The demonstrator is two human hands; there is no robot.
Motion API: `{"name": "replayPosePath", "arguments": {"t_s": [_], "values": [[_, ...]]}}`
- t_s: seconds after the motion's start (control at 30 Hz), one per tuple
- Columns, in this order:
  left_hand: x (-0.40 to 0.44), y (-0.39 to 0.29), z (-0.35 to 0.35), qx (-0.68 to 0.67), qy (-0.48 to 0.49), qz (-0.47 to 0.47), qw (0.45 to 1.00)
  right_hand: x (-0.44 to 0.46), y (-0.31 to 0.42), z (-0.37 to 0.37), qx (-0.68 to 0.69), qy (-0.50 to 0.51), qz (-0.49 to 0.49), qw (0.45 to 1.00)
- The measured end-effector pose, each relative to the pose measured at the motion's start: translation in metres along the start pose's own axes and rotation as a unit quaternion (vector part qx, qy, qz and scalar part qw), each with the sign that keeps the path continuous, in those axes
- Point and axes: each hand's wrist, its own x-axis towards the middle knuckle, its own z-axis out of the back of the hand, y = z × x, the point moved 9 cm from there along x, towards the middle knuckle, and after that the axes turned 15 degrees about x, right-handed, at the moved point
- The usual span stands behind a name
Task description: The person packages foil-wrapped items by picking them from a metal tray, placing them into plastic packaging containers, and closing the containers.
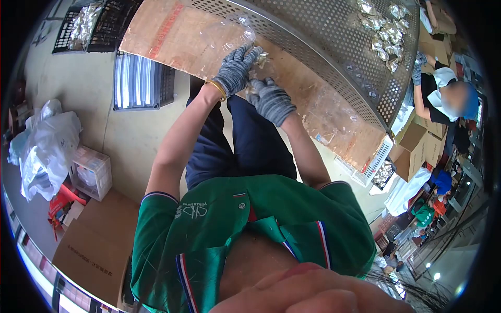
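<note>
My left hand (235, 70), in a grey knit glove, lies with its fingers stretched out over a worn wooden board (182, 39). Just beyond its fingertips is clear, crinkled plastic (244, 35). A small gold-coloured piece (262, 59) rests right beside those fingers. My right hand (271, 100), gloved alike, is at the board's near edge with its fingers curled to the left. Something small and pale shows at its fingertips, too unclear to name. The two hands are close together, apart from each other.
A perforated metal tray (334, 36) borders the board, with shiny gold-coloured packets (389, 36) on it. Left are a black crate (99, 31), a crate of clear trays (141, 83), a plastic bag (47, 146) and a carton (94, 245). A co-worker (441, 94) is at right near boxes (412, 148).
</note>
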Motion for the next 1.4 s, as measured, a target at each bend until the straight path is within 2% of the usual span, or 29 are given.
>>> {"name": "replayPosePath", "arguments": {"t_s": [0.03, 0.17, 0.2, 0.23, 0.3, 0.33, 0.4, 0.43, 0.5, 0.7, 0.77, 0.8, 0.87, 0.9, 0.97, 1.0, 1.03, 1.1, 1.17, 1.2, 1.23, 1.3, 1.33, 1.37, 1.4], "values": [[0.001, 0.003, -0.003, -0.009, 0.01, 0.006, 1.0, 0.003, -0.003, -0.007, -0.034, 0.051, -0.07, 0.996], [0.003, 0.008, -0.007, -0.042, 0.016, -0.018, 0.999, 0.024, -0.032, -0.015, 0.033, 0.01, -0.138, 0.99], [0.004, 0.009, -0.009, -0.027, 0.018, -0.031, 0.999, 0.024, -0.029, -0.011, 0.022, -0.027, -0.151, 0.988], [0.003, 0.008, -0.011, -0.014, 0.023, -0.045, 0.999, 0.019, -0.031, -0.015, 0.021, -0.025, -0.152, 0.988], [0.003, 0.008, -0.009, -0.018, 0.037, -0.037, 0.998, 0.016, -0.018, -0.008, 0.013, -0.096, -0.054, 0.994], [0.002, 0.008, -0.008, -0.023, 0.055, -0.027, 0.998, 0.013, -0.018, -0.007, 0.013, -0.094, -0.054, 0.994], [0.001, 0.008, -0.007, -0.033, 0.047, -0.032, 0.998, 0.005, -0.016, -0.017, -0.028, -0.009, -0.05, 0.998], [0.0, 0.006, -0.006, -0.041, 0.038, -0.039, 0.998, 0.003, -0.014, -0.017, -0.029, -0.008, -0.053, 0.998], [-0.001, 0.004, -0.003, -0.051, 0.037, -0.037, 0.997, 0.006, -0.017, -0.013, -0.027, -0.033, -0.092, 0.995], [-0.001, -0.001, 0.016, -0.097, 0.03, -0.032, 0.994, 0.009, -0.022, -0.026, -0.056, -0.111, -0.06, 0.99], [-0.004, -0.004, 0.03, -0.024, -0.002, 0.045, 0.999, 0.018, -0.04, -0.027, -0.01, -0.096, -0.053, 0.994], [-0.007, -0.007, 0.031, -0.026, -0.035, 0.056, 0.997, 0.022, -0.061, -0.038, 0.206, -0.053, -0.122, 0.97], [-0.01, -0.013, 0.032, -0.002, -0.066, 0.073, 0.995, 0.025, -0.076, -0.047, 0.277, -0.068, -0.018, 0.958], [-0.012, -0.015, 0.036, 0.019, -0.094, 0.095, 0.991, 0.027, -0.067, -0.031, 0.275, -0.071, -0.019, 0.959], [-0.013, -0.017, 0.032, 0.027, -0.092, 0.116, 0.989, 0.027, -0.029, -0.015, 0.226, 0.115, -0.034, 0.967], [-0.014, -0.017, 0.029, 0.034, -0.089, 0.123, 0.988, 0.028, -0.019, -0.003, 0.194, 0.115, 0.054, 0.973], [-0.015, -0.014, 0.024, 0.042, -0.085, 0.13, 0.987, 0.034, -0.018, 0.016, 0.192, 0.114, 0.055, 0.973], [-0.014, -0.012, 0.025, 0.042, -0.116, 0.126, 0.984, 0.04, -0.013, 0.032, 0.198, 0.329, 0.031, 0.923], [-0.014, -0.013, 0.026, 0.037, -0.115, 0.13, 0.984, 0.077, 0.005, 0.092, 0.25, 0.289, 0.131, 0.915], [-0.014, -0.014, 0.029, 0.045, -0.119, 0.126, 0.984, 0.107, -0.004, 0.123, 0.263, 0.22, 0.148, 0.928], [-0.014, -0.014, 0.029, 0.045, -0.118, 0.125, 0.984, 0.143, -0.042, 0.143, 0.417, 0.186, 0.058, 0.888], [-0.014, -0.014, 0.031, 0.031, -0.133, 0.123, 0.983, 0.222, -0.119, 0.19, 0.369, 0.013, 0.061, 0.927], [-0.014, -0.013, 0.029, 0.034, -0.129, 0.125, 0.983, 0.269, -0.182, 0.212, 0.187, -0.096, 0.043, 0.977], [-0.014, -0.013, 0.03, 0.038, -0.13, 0.126, 0.983, 0.285, -0.201, 0.227, 0.05, -0.16, 0.024, 0.986], [-0.013, -0.013, 0.03, 0.029, -0.129, 0.124, 0.983, 0.299, -0.219, 0.242, -0.084, -0.219, -0.012, 0.972]]}}
